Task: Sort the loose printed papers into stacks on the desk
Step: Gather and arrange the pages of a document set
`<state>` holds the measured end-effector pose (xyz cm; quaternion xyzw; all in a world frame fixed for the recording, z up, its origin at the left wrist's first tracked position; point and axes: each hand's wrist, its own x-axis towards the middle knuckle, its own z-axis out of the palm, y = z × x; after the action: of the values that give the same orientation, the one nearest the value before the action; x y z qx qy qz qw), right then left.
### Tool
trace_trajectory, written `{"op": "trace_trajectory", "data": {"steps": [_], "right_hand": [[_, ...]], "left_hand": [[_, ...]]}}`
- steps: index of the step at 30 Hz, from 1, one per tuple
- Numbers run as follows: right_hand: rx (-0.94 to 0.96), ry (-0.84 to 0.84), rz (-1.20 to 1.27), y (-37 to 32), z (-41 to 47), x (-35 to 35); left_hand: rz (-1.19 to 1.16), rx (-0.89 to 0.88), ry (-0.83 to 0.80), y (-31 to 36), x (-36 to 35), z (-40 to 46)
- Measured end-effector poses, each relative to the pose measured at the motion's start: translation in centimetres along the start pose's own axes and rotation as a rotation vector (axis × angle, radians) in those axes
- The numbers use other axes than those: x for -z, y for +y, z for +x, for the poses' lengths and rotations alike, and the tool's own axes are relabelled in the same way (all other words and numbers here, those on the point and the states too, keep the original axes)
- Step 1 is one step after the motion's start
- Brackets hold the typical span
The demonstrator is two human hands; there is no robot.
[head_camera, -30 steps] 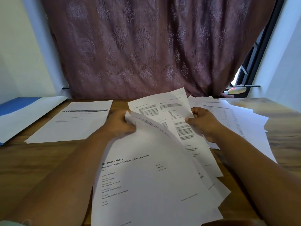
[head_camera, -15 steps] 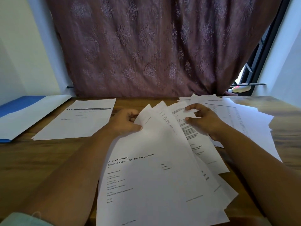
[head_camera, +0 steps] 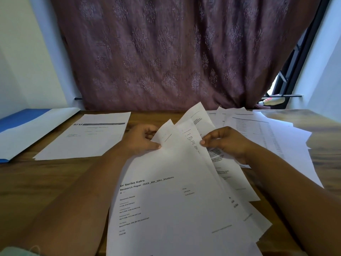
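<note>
- Head view: wooden desk (head_camera: 55, 182) set before a drawn mauve patterned curtain (head_camera: 166, 52), a sliver of window at the far right; your two bare forearms reach in from the near edge.
- Your left hand (head_camera: 142, 139) pinches the upper left corner of a fanned sheaf of printed sheets (head_camera: 175, 200), thumb on top; the sheaf runs from the desk's middle down over its near edge, a cover page headed "Research Paper" uppermost.
- Your right hand (head_camera: 225, 143) grips the fan's right-hand sheets, thumb and fingers curled round their edges, holding the pages apart.
- One sorted stack (head_camera: 86, 135), topped by a sheet with a dark header bar, lies flat toward the far left of the desk; whether it is one page or several cannot be told.
- A loose, overlapping spread of papers (head_camera: 273, 137) covers the far right corner, unsquared.
- A blue-and-white folder (head_camera: 27, 126) sits at the left edge.
- Judged from this, sorting is early: one stack started, the sheaf in hand and the right-hand spread still to be divided.
</note>
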<state>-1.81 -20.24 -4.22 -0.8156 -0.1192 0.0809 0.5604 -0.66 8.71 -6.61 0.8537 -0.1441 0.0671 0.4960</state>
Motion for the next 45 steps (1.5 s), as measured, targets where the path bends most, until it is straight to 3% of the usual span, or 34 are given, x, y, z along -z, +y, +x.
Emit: {"op": "trace_trajectory", "data": {"steps": [21,38,45], "right_hand": [[-0.009,0.102,0.062,0.1,0.6,0.5],[-0.024,0.024,0.091,-0.3,0.2,-0.4],[0.008,0.039,-0.004,-0.7,-0.3,-1.3]], "left_hand": [[0.032,0.002,0.002,0.8,-0.2,-0.4],[0.085,-0.074,0.045,2.8,-1.8,-0.8],[0.149,-0.112,0.046,2.9,-2.0,-0.7]]}}
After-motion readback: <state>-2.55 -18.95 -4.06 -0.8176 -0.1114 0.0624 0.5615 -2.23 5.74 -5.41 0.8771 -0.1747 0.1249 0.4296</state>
